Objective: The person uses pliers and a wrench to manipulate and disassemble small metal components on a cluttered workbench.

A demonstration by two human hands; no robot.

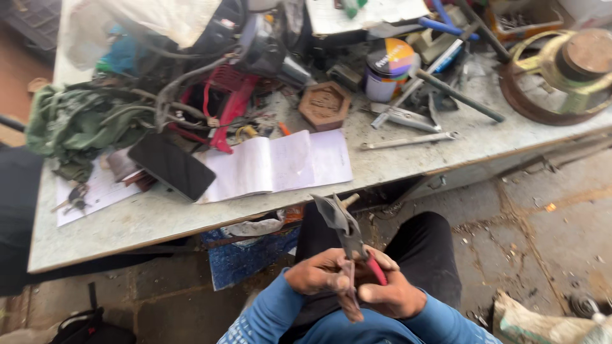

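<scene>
A pair of pliers (349, 237) with red handles sits between the two hands, above the person's lap, in the lower middle of the head view. Its nose points up and away from the body and grips a small dark, flat scrap (330, 210) with a pale stub showing just beside it. The red handles run down into the hands. The left hand (319, 272) wraps the tool from the left, its fingers (335, 260) curled and pressed around the upper part of the handles. The right hand (390, 294) closes from the right and below, fingers folded over the lower red grip, so the handles are squeezed between both palms. A short brown piece hangs below the hands; what it is cannot be told.

Both sleeves are blue, the legs dark.

Beyond the knees runs a grey surface (127, 223). An open notebook (274, 162) lies near its front edge, with a black phone (171, 165) resting on its left page. Further back stand a hexagonal brown block (325, 104), a round tin (387, 67) with a coloured lid, a red tool tangled in cables (226, 105), and a green cloth (76, 121) at the left. A flat metal bar (408, 141) lies right of the notebook. A bunch of keys (75, 199) rests at the far left.
</scene>
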